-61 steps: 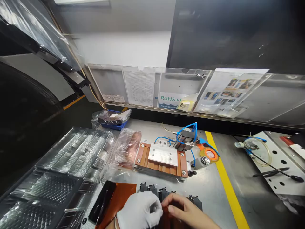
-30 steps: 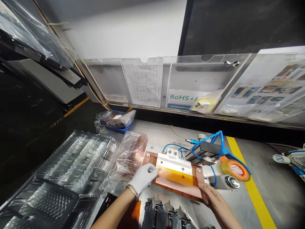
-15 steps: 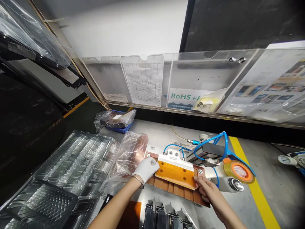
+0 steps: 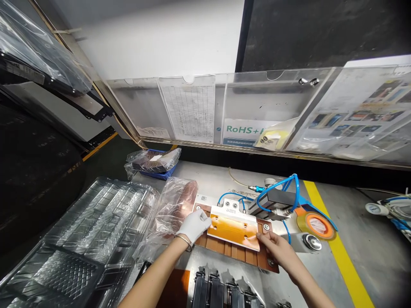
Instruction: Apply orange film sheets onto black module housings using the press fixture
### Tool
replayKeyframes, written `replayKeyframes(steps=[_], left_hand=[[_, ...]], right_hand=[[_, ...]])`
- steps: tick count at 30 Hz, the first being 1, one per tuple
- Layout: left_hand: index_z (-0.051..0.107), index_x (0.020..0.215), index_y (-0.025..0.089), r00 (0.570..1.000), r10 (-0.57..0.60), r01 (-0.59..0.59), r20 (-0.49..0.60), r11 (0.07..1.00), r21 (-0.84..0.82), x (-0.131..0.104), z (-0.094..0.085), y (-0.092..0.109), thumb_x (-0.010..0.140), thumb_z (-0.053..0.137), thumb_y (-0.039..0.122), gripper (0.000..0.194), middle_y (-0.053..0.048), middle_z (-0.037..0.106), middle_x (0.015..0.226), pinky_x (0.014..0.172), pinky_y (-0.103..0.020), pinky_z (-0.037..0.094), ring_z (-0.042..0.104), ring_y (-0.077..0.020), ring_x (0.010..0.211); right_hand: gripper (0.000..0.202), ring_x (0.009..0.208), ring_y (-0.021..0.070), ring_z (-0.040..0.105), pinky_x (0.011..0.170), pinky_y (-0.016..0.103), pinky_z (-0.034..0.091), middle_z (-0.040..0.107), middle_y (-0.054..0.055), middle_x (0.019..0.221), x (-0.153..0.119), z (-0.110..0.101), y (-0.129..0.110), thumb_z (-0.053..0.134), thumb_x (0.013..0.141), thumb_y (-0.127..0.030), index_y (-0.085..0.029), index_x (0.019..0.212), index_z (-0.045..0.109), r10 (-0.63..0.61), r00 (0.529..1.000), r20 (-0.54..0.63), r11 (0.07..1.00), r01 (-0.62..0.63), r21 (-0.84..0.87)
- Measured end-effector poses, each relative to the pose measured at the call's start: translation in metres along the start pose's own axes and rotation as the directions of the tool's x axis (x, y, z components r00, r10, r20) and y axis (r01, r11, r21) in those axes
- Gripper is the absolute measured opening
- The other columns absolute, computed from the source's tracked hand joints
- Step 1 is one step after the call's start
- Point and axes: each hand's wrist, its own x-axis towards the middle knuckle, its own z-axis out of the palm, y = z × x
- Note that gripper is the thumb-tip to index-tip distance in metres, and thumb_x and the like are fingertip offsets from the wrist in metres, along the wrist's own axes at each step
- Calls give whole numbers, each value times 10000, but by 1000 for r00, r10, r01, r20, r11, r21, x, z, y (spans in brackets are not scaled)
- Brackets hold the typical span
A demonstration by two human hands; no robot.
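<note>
Sheet [image 4: 233, 233], thin and orange, is on the front of the silver plate [image 4: 233, 214], over the brown base [image 4: 204, 243]. The left hand [image 4: 193, 226], in a white glove, has its fingertips closed on the left edge. The right hand [image 4: 278, 249] is bare, and its thumb and finger pinch the right edge. To do this well, I think both hands should pull softly and evenly, so the sheet lies flat. Its holes look best matched with the spots on the plate. The shine near the right end may be a little bend, so that side needs care. Black parts [image 4: 216, 291] sit in a row nearer the person. A tape roll [image 4: 317, 225] is off to the right, and clear trays [image 4: 96, 222] are to the left.
</note>
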Motion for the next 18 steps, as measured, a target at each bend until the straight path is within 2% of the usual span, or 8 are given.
replayKeyframes(steps=[5, 7, 9, 11, 12, 14, 16, 18], left_hand=[[412, 678, 215, 994, -48, 46, -100, 999, -17, -15, -19, -10, 829, 512, 407, 264, 58, 457, 604, 615, -254, 407, 491, -120, 571], [446, 715, 213, 982, -81, 83, -168, 997, 6, -37, -26, -21, 856, 464, 425, 256, 46, 478, 637, 652, -269, 409, 512, -133, 624], [533, 804, 212, 978, -92, 100, -186, 994, 36, -72, -23, -35, 848, 475, 457, 255, 28, 549, 709, 702, -291, 417, 550, -154, 700], [606, 1028, 232, 989, -89, 97, -118, 993, 65, -115, -8, -49, 802, 542, 459, 327, -2, 641, 869, 749, -310, 443, 596, -175, 772], [578, 1185, 250, 995, -82, 88, -58, 989, 114, -136, 3, -55, 778, 560, 410, 438, -26, 658, 994, 791, -326, 454, 612, -182, 793], [407, 1409, 283, 994, -66, 55, 83, 989, 134, -171, 28, -62, 680, 618, 290, 759, -61, 568, 1314, 924, -327, 448, 617, -221, 1045], [237, 1485, 349, 983, -141, 123, 116, 981, 148, -191, 50, -65, 654, 598, 228, 914, -48, 472, 1442, 929, -367, 466, 603, -259, 1131], [229, 1481, 354, 968, -224, 199, 112, 959, 204, -197, 60, -65, 691, 565, 241, 867, -69, 534, 1390, 898, -445, 484, 638, -313, 1079]], right_hand=[[479, 440, 119, 386, 443, 257, 243, 475, -36, 450, -9, -20, -4, 735, 580, -612, -223, 533, 459, -23, 999, -36, 992, 18, -122], [479, 450, 127, 386, 448, 264, 258, 476, -36, 470, -22, -27, -1, 676, 632, -656, -226, 561, 476, -39, 999, -38, 991, 34, -126], [487, 461, 129, 379, 459, 269, 271, 479, -35, 501, -40, -34, 9, 601, 689, -692, -227, 590, 495, -50, 998, -37, 991, 45, -126], [521, 460, 120, 358, 462, 277, 273, 505, -26, 559, -58, -39, 26, 550, 708, -727, -222, 590, 492, -37, 999, -16, 993, 35, -114], [534, 463, 117, 354, 466, 281, 277, 514, -22, 587, -67, -41, 36, 544, 703, -740, -219, 598, 499, -24, 1000, 1, 994, 24, -104], [544, 485, 123, 364, 485, 290, 292, 514, -18, 618, -83, -41, 56, 569, 674, -756, -213, 648, 542, 4, 999, 33, 997, -1, -76], [550, 538, 148, 401, 527, 298, 324, 501, -17, 623, -96, -38, 73, 604, 653, -752, -209, 737, 597, 24, 998, 54, 999, -22, -44], [563, 582, 169, 423, 563, 307, 351, 504, -9, 634, -106, -34, 83, 633, 633, -755, -210, 770, 622, 45, 996, 71, 999, -44, -9]])
